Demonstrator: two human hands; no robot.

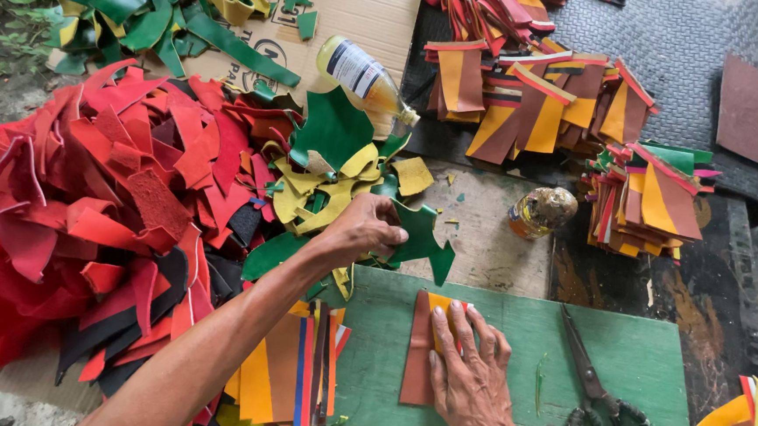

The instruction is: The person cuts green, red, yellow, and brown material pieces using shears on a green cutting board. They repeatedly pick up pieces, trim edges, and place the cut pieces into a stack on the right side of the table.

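On the green board [580,350], our right hand [472,370] lies flat, pressing a brown-and-yellow patch [418,351]. Our left hand [362,227] pinches a green scrap [420,237] just above the board. Finished stacks [646,201] lie beyond; the red heap [106,195] remains uncut.

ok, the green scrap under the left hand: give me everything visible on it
The green scrap is a flat, irregular offcut, dark green, leather-like, with jagged lobes and a pointed tail hanging toward the green board. It lies at the edge of the yellow and green scrap pile, partly over bare wood. The left hand covers its left part, fingertips pinching its edge. The right hand is apart from it, pressing a brown and orange piece on the board.
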